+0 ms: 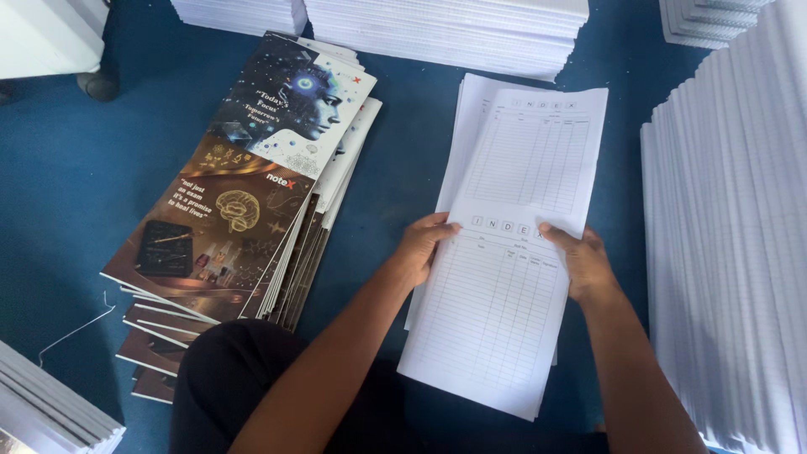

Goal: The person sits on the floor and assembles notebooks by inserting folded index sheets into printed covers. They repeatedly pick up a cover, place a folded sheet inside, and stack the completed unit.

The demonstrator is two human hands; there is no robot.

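A pile of long white printed sheets (513,210) with ruled tables lies on the blue floor in front of me. My left hand (422,246) grips the pile's left edge, thumb on top. On the right side my right hand (580,261) presses on the top sheet, thumb pointing inward. Both hands hold the upper sheets near their middle. To the left lies a fanned stack of glossy printed covers (244,193), dark blue and brown with pictures.
Tall stacks of white ruled paper (731,252) stand at the right. More white stacks (445,25) sit at the top, and another stack (42,403) at the bottom left. The blue floor (67,168) shows between them. My dark-clothed knee (235,378) is below.
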